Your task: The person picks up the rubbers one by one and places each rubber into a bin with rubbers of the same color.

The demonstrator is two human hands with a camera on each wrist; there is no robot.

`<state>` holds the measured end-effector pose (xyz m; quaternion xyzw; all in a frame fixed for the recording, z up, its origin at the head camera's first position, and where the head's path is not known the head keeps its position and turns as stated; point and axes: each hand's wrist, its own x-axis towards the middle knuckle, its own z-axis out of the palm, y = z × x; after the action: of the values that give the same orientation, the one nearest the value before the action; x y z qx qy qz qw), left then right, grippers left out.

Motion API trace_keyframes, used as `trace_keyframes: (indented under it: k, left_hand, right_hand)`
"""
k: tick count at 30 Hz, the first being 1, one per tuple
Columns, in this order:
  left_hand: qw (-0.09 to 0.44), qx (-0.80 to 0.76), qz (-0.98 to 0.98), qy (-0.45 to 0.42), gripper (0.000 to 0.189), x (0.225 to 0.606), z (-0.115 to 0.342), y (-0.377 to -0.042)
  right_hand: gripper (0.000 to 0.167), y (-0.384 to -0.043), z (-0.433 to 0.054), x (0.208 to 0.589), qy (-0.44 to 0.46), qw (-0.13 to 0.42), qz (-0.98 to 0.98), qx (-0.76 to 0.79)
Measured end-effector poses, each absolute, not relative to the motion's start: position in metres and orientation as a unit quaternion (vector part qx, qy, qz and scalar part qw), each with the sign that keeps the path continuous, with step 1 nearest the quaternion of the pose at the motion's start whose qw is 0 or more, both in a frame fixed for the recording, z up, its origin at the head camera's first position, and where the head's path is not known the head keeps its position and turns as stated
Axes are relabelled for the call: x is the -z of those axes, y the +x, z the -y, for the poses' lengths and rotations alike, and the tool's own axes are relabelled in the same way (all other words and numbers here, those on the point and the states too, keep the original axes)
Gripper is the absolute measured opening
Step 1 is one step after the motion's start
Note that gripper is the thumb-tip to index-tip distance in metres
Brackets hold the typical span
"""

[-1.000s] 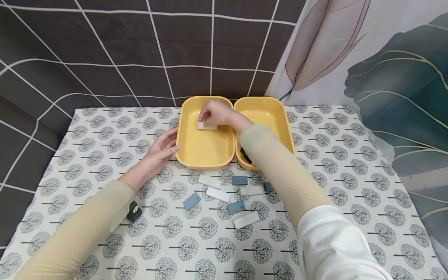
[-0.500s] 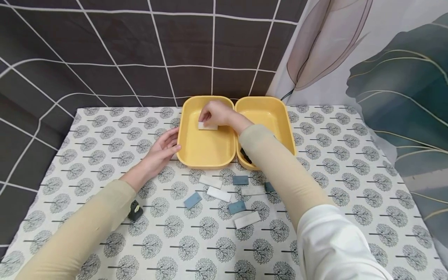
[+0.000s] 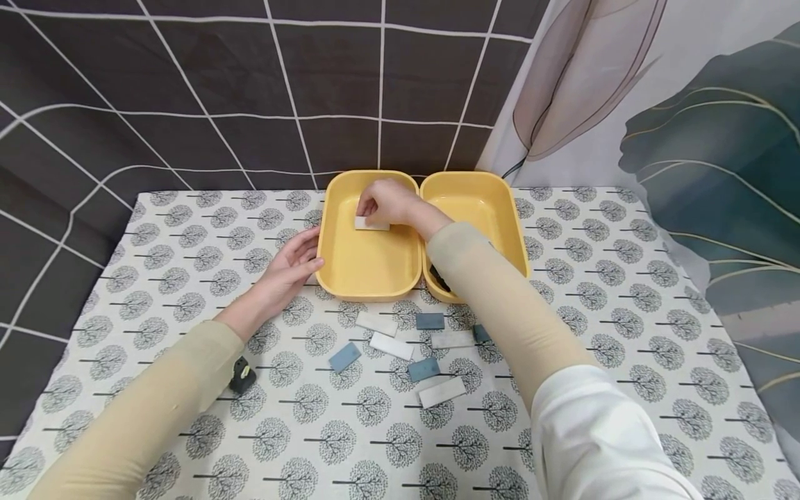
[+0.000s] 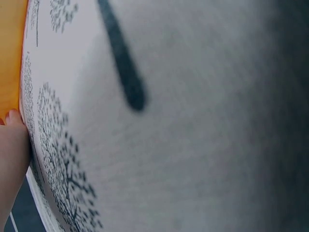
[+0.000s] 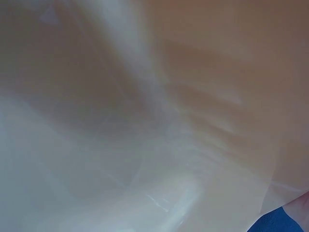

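Note:
Two yellow bins stand side by side at the back of the cloth. My right hand (image 3: 390,203) reaches into the left bin (image 3: 369,278) and pinches a white rectangular block (image 3: 370,223), held low over the bin floor. Against that bin's left wall rests my left hand (image 3: 292,267), its fingers stretched along the outside and thumb near the rim. In the left wrist view, part of the hand (image 4: 12,150) shows beside the orange-yellow wall. The right wrist view is mostly a blurred glossy surface. My right forearm partly covers the right bin (image 3: 471,191).
On the tree-print cloth (image 3: 300,444) in front lie several white blocks (image 3: 442,392) and several blue-grey blocks (image 3: 345,357), one partly behind the right sleeve. A black device (image 3: 242,376) sits at the left wrist. Dark gridded fabric (image 3: 331,83) hangs behind the bins.

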<state>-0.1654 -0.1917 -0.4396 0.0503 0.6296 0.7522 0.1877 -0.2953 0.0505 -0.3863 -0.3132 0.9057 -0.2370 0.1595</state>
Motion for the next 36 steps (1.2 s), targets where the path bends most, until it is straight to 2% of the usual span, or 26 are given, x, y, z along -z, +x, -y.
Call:
trace_keyframes:
  k: [36]
  left_hand:
    - [0.187,-0.752,-0.630,0.049,0.072,0.4393,0.1913,-0.1649]
  right_hand:
    - [0.020,-0.2936,-0.0516,0.3861,-0.309,0.159,-0.905,0.244]
